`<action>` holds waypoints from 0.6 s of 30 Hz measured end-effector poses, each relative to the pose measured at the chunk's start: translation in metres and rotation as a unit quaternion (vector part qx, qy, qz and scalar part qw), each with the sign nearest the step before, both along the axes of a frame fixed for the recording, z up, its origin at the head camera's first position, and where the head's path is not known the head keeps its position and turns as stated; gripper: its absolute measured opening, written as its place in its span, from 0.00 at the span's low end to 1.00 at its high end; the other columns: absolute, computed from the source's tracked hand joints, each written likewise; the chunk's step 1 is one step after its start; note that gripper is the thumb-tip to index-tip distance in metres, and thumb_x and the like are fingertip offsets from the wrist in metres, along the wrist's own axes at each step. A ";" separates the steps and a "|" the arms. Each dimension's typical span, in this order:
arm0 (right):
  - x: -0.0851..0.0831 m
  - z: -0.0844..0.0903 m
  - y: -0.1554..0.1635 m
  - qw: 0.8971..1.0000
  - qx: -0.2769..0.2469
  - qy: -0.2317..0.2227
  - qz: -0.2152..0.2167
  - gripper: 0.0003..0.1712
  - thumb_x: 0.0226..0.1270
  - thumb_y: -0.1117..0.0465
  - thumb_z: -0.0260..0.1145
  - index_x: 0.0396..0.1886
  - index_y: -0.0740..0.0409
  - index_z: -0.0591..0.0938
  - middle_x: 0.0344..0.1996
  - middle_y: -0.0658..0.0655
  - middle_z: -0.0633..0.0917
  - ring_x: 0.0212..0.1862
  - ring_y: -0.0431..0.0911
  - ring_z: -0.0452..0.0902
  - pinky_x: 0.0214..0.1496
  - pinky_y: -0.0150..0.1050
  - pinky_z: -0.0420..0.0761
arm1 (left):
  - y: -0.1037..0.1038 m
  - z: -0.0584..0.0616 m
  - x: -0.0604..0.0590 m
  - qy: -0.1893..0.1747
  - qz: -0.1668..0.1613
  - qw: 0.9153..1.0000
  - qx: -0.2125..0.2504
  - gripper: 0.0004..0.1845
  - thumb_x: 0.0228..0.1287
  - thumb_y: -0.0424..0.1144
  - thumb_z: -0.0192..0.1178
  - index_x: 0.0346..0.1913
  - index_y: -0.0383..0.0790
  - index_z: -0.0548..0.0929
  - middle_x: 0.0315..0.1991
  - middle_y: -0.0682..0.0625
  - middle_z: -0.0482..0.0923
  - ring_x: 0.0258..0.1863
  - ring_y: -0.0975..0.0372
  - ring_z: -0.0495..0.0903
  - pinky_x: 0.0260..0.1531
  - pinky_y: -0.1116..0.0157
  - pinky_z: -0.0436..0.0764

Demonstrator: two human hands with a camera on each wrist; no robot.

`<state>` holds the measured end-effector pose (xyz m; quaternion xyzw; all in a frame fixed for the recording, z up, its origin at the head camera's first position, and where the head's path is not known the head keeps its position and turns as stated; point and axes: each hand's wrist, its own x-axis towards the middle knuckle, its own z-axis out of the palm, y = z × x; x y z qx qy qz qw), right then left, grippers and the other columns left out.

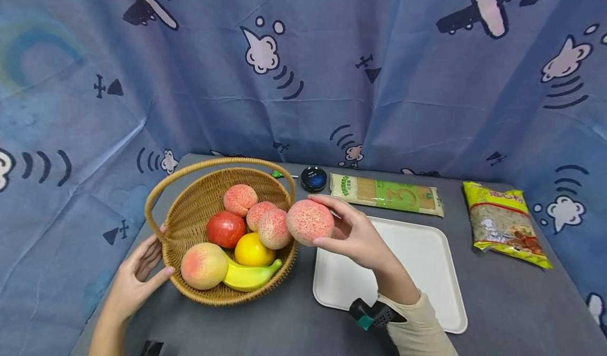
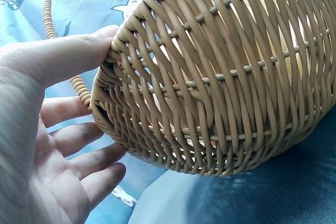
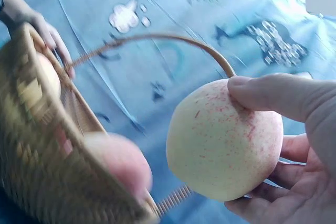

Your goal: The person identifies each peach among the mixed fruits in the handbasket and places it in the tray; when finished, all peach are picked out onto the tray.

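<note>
A wicker basket with a tall hooped handle holds several peaches, among them a yellowish peach, a red apple, a round yellow fruit and a banana. My left hand holds the basket's left side, thumb on the rim and fingers near the handle's base in the left wrist view. Just beyond the right rim, my right hand grips a pink-speckled peach between thumb and fingers. Another peach, blurred in the right wrist view, sits at the rim beside it.
Under my right forearm lies a white tray on the grey table. Behind it are a noodle pack and a round dark-blue container. A yellow-green food bag lies at the right. A patterned blue curtain borders the table.
</note>
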<state>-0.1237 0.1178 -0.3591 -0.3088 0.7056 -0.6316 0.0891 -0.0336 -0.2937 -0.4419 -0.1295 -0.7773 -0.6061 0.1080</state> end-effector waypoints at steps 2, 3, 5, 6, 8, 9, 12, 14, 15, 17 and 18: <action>-0.002 -0.006 0.015 1.000 0.001 0.006 -0.029 0.39 0.55 0.73 0.70 0.68 0.62 0.67 0.64 0.62 0.70 0.61 0.43 0.72 0.60 0.30 0.78 | 0.001 0.001 0.001 -0.006 0.005 1.000 0.001 0.39 0.55 0.13 0.56 0.71 0.26 0.55 0.70 0.56 0.61 0.66 0.76 0.64 0.60 0.83 0.67; -0.003 -0.010 0.022 0.999 0.005 0.016 -0.047 0.39 0.54 0.74 0.70 0.67 0.62 0.67 0.63 0.62 0.70 0.61 0.42 0.71 0.60 0.29 0.77 | 0.001 0.001 0.001 -0.009 0.009 1.000 0.000 0.39 0.55 0.13 0.56 0.71 0.27 0.55 0.70 0.57 0.62 0.65 0.76 0.64 0.60 0.83 0.67; -0.006 -0.019 0.036 0.996 0.010 0.029 -0.081 0.40 0.53 0.76 0.70 0.67 0.63 0.68 0.63 0.63 0.71 0.61 0.40 0.71 0.61 0.26 0.75 | 0.001 0.001 0.001 -0.014 0.013 1.000 0.000 0.40 0.55 0.14 0.56 0.71 0.28 0.56 0.70 0.57 0.62 0.65 0.76 0.64 0.59 0.84 0.67; -0.008 -0.023 0.043 0.994 0.014 0.033 -0.099 0.40 0.53 0.76 0.70 0.67 0.63 0.68 0.63 0.64 0.70 0.61 0.39 0.70 0.61 0.25 0.75 | 0.002 0.002 0.001 -0.016 0.015 1.000 0.001 0.40 0.55 0.14 0.56 0.71 0.28 0.56 0.70 0.57 0.62 0.65 0.76 0.64 0.59 0.84 0.67; -0.010 -0.033 0.057 0.990 0.025 0.035 -0.133 0.40 0.52 0.76 0.70 0.67 0.64 0.68 0.63 0.65 0.70 0.60 0.37 0.70 0.61 0.23 0.74 | 0.002 0.002 0.001 -0.014 0.014 1.000 -0.002 0.40 0.55 0.14 0.56 0.71 0.28 0.56 0.70 0.56 0.62 0.65 0.76 0.64 0.60 0.84 0.67; -0.011 -0.037 0.063 0.988 0.029 0.033 -0.149 0.39 0.52 0.76 0.70 0.66 0.64 0.68 0.63 0.66 0.70 0.60 0.36 0.70 0.61 0.22 0.73 | 0.002 0.002 0.001 -0.015 0.015 1.000 -0.003 0.40 0.55 0.14 0.56 0.71 0.28 0.56 0.70 0.56 0.61 0.65 0.76 0.64 0.60 0.84 0.67; -0.013 -0.051 0.081 0.982 0.034 0.014 -0.186 0.40 0.54 0.75 0.69 0.67 0.68 0.66 0.64 0.68 0.68 0.60 0.33 0.69 0.60 0.20 0.73 | 0.003 0.003 0.002 -0.012 0.010 1.000 -0.002 0.40 0.55 0.14 0.56 0.71 0.28 0.55 0.71 0.55 0.61 0.66 0.76 0.63 0.60 0.83 0.67; -0.014 -0.060 0.092 0.979 0.026 -0.001 -0.202 0.40 0.55 0.76 0.68 0.68 0.69 0.64 0.64 0.69 0.67 0.60 0.32 0.68 0.59 0.19 0.72 | 0.002 0.003 0.001 -0.009 0.004 1.000 0.000 0.40 0.55 0.13 0.56 0.71 0.27 0.55 0.71 0.54 0.60 0.66 0.76 0.63 0.60 0.83 0.67; -0.015 -0.064 0.097 0.978 0.021 -0.009 -0.207 0.40 0.55 0.76 0.68 0.68 0.70 0.63 0.64 0.69 0.66 0.61 0.32 0.67 0.59 0.19 0.72 | 0.001 0.003 0.001 -0.008 0.003 1.000 0.001 0.40 0.55 0.13 0.56 0.71 0.27 0.55 0.71 0.55 0.60 0.66 0.76 0.63 0.60 0.83 0.67; -0.018 -0.072 0.106 0.976 0.013 -0.026 -0.214 0.40 0.57 0.75 0.68 0.68 0.70 0.62 0.64 0.70 0.64 0.61 0.32 0.66 0.59 0.19 0.73 | 0.001 0.003 0.001 -0.002 -0.003 1.000 0.006 0.40 0.55 0.13 0.55 0.71 0.26 0.54 0.71 0.54 0.60 0.66 0.75 0.63 0.60 0.83 0.67; -0.020 -0.077 0.111 0.976 0.011 -0.035 -0.216 0.40 0.57 0.74 0.68 0.69 0.71 0.61 0.65 0.69 0.64 0.61 0.31 0.66 0.59 0.19 0.73 | 0.000 0.003 0.001 -0.002 -0.001 1.000 0.005 0.40 0.55 0.13 0.55 0.71 0.26 0.54 0.71 0.56 0.61 0.66 0.76 0.63 0.60 0.83 0.67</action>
